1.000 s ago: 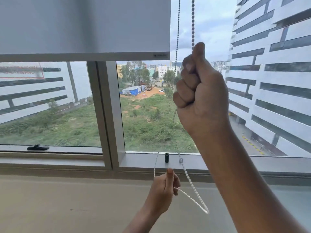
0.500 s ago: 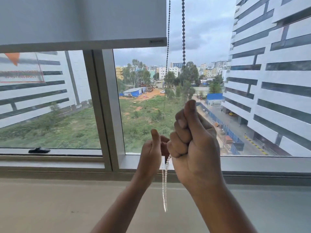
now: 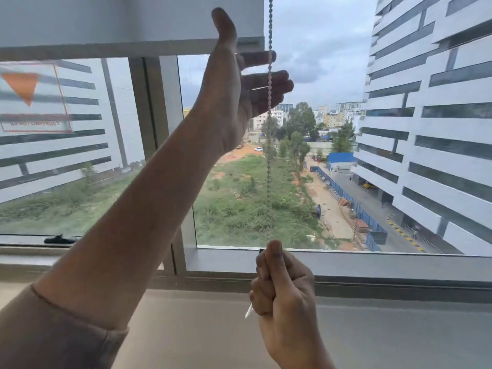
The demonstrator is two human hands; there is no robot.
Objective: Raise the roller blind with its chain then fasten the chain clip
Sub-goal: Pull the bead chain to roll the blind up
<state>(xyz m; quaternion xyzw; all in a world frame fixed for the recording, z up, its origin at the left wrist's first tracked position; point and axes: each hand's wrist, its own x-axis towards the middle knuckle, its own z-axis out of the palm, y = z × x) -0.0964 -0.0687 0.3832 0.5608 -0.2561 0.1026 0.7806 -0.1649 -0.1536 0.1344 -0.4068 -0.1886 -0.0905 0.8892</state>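
My left hand (image 3: 234, 83) is up beside the blind (image 3: 119, 20), fingers spread behind the chain (image 3: 269, 145). My right hand (image 3: 285, 296) grips the chain below, before the sill (image 3: 386, 265).

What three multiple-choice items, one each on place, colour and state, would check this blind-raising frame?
1. Where is the right hand?
A. down by the sill
B. at the blind's bottom rail
C. out of view

2. What colour is the triangle on the window sticker?
A. blue
B. orange
C. green

3. How is the left hand?
A. fisted
B. open, fingers spread by the white beaded chain
C. flat on glass

Key: A, its fist grips the chain low; B, the triangle is orange; B, the fingers are extended.
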